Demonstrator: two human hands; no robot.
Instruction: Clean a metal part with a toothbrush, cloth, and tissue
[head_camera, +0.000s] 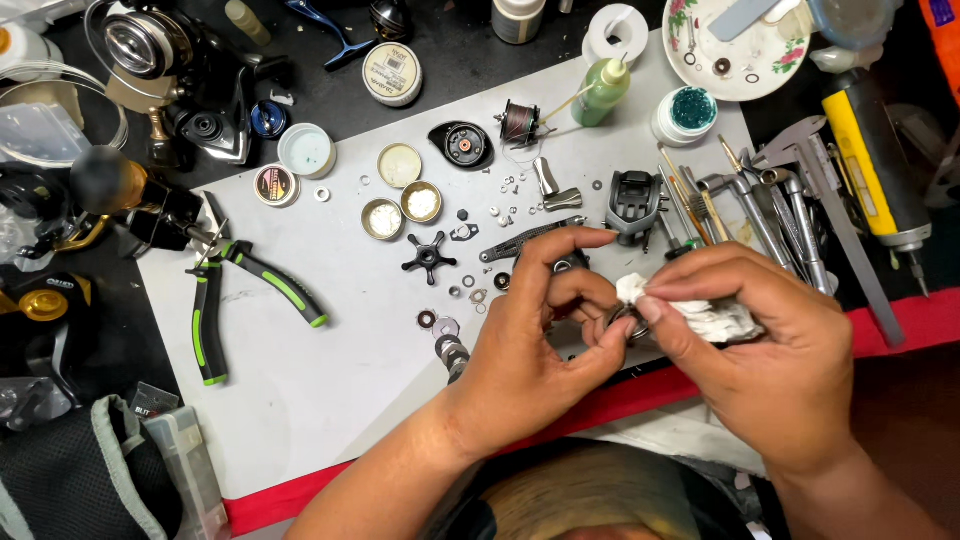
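On the left part of the white surface (300, 400) lie the pliers (235, 300) with green and black handles, well apart from the hands, and more to the middle stand three small round tins (402, 195) and a black star-shaped part (429, 258), with tiny washers and screws (470, 292) scattered near them. The left hand (535, 340) comes next: its grip is pressed together, thumb and fingers pinching a small metal ring part (622, 322) that is mostly hidden, so its exact shape I cannot tell. Just to the right, touching it, the right hand (760, 350) pinches a crumpled white tissue (700, 312) against this part. To wipe it well, I think the left hand should hold the part by its edge only and turn it slowly, so that the tissue reaches every side. It is better to keep both hands low over the surface, because a slipped small part could roll among the loose washers. Far right lie screwdrivers and wrenches (760, 215) and a caliper (835, 220), near a plate (735, 50) with flowers.
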